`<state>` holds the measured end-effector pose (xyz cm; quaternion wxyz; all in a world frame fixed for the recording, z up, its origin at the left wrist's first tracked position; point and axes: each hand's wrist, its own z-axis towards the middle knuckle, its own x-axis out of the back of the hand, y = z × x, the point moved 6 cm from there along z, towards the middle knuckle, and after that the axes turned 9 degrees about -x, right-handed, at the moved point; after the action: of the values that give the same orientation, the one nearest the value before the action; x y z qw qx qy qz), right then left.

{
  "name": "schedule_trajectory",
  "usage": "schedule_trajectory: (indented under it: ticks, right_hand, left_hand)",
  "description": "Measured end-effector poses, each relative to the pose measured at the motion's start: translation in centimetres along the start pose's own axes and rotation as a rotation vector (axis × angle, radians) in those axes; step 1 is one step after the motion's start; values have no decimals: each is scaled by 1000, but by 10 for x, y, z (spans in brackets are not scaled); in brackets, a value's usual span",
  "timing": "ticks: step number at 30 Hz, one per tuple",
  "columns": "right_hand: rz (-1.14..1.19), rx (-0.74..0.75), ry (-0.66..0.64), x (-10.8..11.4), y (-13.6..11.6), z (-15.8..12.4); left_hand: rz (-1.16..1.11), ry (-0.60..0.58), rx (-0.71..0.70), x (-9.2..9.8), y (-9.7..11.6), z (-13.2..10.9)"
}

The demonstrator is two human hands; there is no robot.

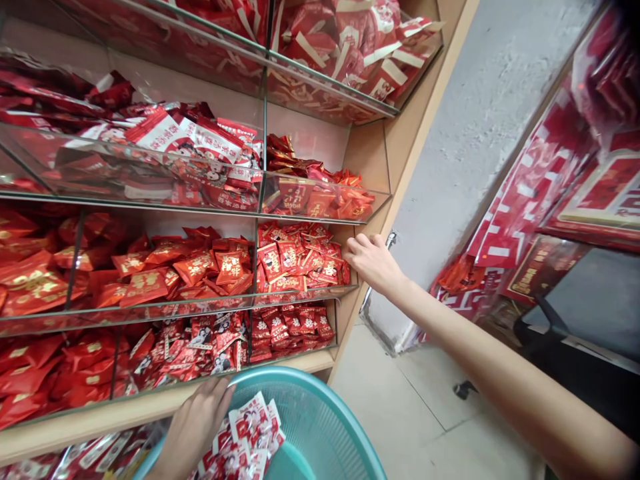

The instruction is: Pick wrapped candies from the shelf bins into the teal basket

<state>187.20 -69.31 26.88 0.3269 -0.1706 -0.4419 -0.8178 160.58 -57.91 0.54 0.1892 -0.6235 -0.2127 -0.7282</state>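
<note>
My right hand (371, 261) is stretched out to the wooden side panel (404, 157) of a shelf, its fingers curled onto the edge. Beside those fingers lies a compartment of small red packets (295, 260) with white and gold print. Down at the lower left, my left hand (199, 420) lies over the rim of a turquoise plastic basket (327, 417), fingers together and bent; the thumb is hidden. Inside the basket is a heap of small red and white packets (247, 437).
Clear dividers part the shelf's rows of red packets (195, 267). More red-white packets (350, 40) fill the top right bin. A grey wall (460, 140) stands right of the shelf, with red packaging (530, 193) and a dark chair (555, 333) beyond. Pale tiles (415, 407) cover the floor.
</note>
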Motion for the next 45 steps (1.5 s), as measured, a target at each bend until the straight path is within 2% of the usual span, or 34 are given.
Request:
schedule_trajectory:
  ticks: [6,12,15,18,21,24,26,28,32,35,40,45]
  right_hand:
    - [-6,31,-22,-7,-4,5]
    - [-26,42,-12,-2,0,4]
    - [-36,34,1,4,7,4]
    - [-23,22,24,14,14,2]
    - [27,8,46,33,18,-5]
    - [143,-18,5,53,16,-19]
    - [315,-23,-93,59,9,-31]
    - [581,-16,-264,55,-4,-43]
    - [1132,-65,-691,28,-43,-69]
    - [1389,-185,-918,6,-66,-84]
    - [1746,-329,-1055,-14,-89,-100]
    - [2053,-483,-1090,-28,-113,-121]
  left_hand:
    - [-60,95,11,-4,-6,0]
    - [-63,-6,26,1,0,1]
    - [-66,-4,49,8,3,1]
    - [-59,-8,60,9,3,2]
    - [-38,-15,30,7,4,1]
    - [-52,32,29,6,3,0]
    - [-70,61,54,5,2,-1]
    - [-75,72,52,4,2,0]
    - [-74,80,54,3,3,-1]
    - [-85,85,65,5,4,-3]
    - [-89,92,59,10,6,-3]
    - [-74,69,62,9,7,-1]
